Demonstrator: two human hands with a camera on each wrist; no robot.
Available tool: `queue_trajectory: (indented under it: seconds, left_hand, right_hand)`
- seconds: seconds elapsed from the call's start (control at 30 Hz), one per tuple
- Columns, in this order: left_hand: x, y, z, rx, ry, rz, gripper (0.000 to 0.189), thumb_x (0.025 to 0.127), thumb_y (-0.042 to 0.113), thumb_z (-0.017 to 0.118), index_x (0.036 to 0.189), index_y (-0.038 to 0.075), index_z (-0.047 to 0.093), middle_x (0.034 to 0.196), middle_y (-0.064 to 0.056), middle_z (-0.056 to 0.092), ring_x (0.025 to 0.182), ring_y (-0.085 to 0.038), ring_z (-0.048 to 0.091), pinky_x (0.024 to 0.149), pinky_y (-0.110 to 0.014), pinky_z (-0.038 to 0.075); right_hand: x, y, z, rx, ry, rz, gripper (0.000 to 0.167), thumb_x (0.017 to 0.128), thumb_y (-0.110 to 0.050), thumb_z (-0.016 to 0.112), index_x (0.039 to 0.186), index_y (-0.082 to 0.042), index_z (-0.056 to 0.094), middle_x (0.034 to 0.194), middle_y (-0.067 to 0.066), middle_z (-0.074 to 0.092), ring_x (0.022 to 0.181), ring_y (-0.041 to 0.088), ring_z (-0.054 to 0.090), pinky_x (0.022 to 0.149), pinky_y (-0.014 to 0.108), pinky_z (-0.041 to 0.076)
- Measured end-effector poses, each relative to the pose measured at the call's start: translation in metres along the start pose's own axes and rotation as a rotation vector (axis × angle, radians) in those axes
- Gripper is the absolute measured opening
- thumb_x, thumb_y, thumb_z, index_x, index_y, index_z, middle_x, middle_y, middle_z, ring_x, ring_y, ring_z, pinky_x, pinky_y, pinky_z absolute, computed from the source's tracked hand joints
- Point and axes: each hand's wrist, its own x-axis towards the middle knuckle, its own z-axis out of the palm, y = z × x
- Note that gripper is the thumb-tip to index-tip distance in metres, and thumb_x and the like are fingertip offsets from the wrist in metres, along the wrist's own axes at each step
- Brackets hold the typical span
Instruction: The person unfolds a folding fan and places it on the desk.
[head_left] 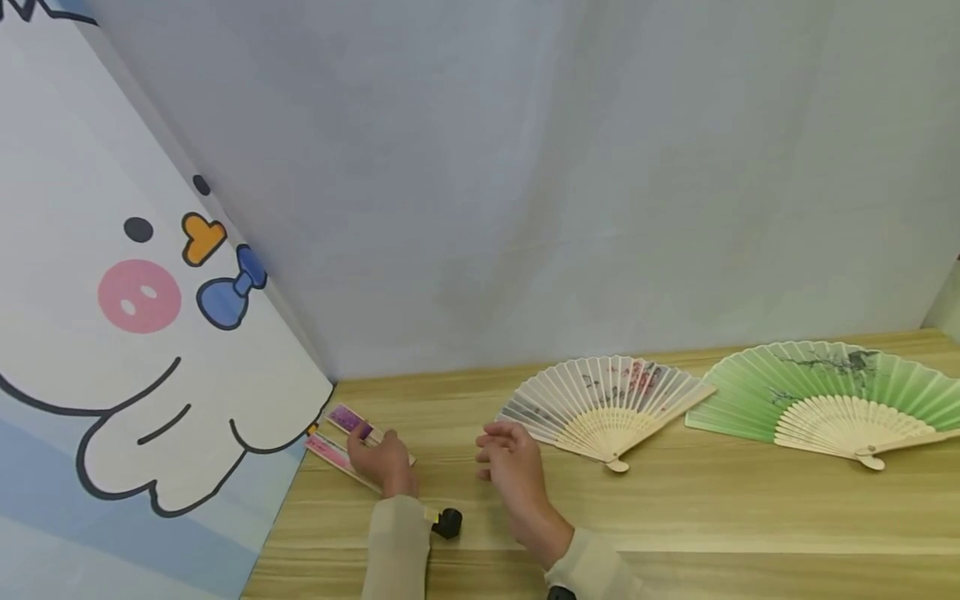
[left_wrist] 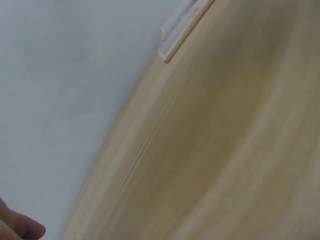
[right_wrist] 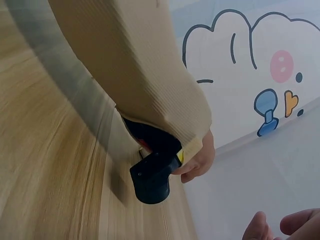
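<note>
Presently, two folded fans lie near my left hand (head_left: 385, 465), at the left end of the wood-grain tabletop (head_left: 712, 517). The purple folded fan (head_left: 345, 417) shows a deep violet face with lighter flecks and a pale edge; the pink folded fan (head_left: 330, 454) lies just beside it, slanting the same way, nearer to me, its face rosy with darker markings towards the far end. Both are slim strips, partly covered by my left hand.

Left grip: thumb and forefinger stand apart, with violet showing between them; whether they press on the purple fan I cannot tell.

Right grip: my right hand (head_left: 517, 483) hovers left of the spread fans, digits loosely bent around nothing.

The grey-white fan (head_left: 551, 402) carries red-pink blossom and dark sprigs on its pleats, above cream ribs; its right guard stick reaches the left edge of the green fan (head_left: 738, 396). That one bears a dark branch motif over pleats that pale towards the rim. A grey curtain (head_left: 525, 167) hangs behind the table.
</note>
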Motion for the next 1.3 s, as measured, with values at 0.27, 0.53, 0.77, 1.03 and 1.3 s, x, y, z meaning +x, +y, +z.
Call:
queue_trajectory:
  seconds: [0.27,0.53,0.77,1.03,1.3]
  left_hand:
    - [0.006,-0.006,0.000,0.259,-0.002,0.175,0.047,0.080,-0.025,0.049,0.125,-0.016,0.061,0.157,-0.037,0.039,0.153,-0.048,0.029,0.129,-0.053,0.025]
    - [0.005,-0.005,0.002,0.455,-0.053,0.253,0.050,0.073,-0.024,0.048,0.119,-0.017,0.066,0.152,-0.046,0.035,0.148,-0.058,0.029,0.129,-0.055,0.022]
    - [-0.004,-0.001,0.002,0.473,-0.073,0.235,0.048,0.075,-0.024,0.051,0.119,-0.015,0.067,0.149,-0.042,0.036,0.143,-0.057,0.029,0.126,-0.057,0.024]
    - [-0.007,0.000,-0.001,0.611,-0.099,0.325,0.041,0.074,-0.018,0.054,0.109,-0.013,0.073,0.105,-0.034,0.069,0.109,-0.054,0.060,0.105,-0.060,0.044]
    - [-0.007,0.002,-0.003,0.524,-0.169,0.238,0.047,0.077,-0.020,0.047,0.118,-0.016,0.070,0.124,-0.039,0.065,0.122,-0.054,0.059,0.110,-0.062,0.046]
  right_hand:
    - [-0.002,0.000,0.005,0.002,-0.029,0.002,0.030,0.094,0.008,0.053,0.123,0.007,0.058,0.110,0.018,0.067,0.086,0.016,0.061,0.067,0.024,0.058]
    - [-0.004,0.000,0.004,0.007,-0.028,0.011,0.029,0.094,0.007,0.053,0.122,0.007,0.059,0.109,0.018,0.067,0.086,0.017,0.062,0.067,0.024,0.058]
    - [-0.006,0.001,0.003,0.001,-0.033,0.021,0.030,0.094,0.007,0.053,0.123,0.006,0.058,0.114,0.022,0.066,0.088,0.018,0.062,0.068,0.025,0.059]
    - [-0.006,0.002,0.000,-0.002,-0.043,0.035,0.033,0.091,0.007,0.054,0.124,0.008,0.058,0.112,0.019,0.067,0.088,0.017,0.063,0.070,0.025,0.060]
    - [-0.004,0.005,-0.005,0.003,-0.047,0.034,0.034,0.090,0.008,0.055,0.124,0.008,0.059,0.111,0.018,0.068,0.085,0.015,0.062,0.069,0.025,0.060]
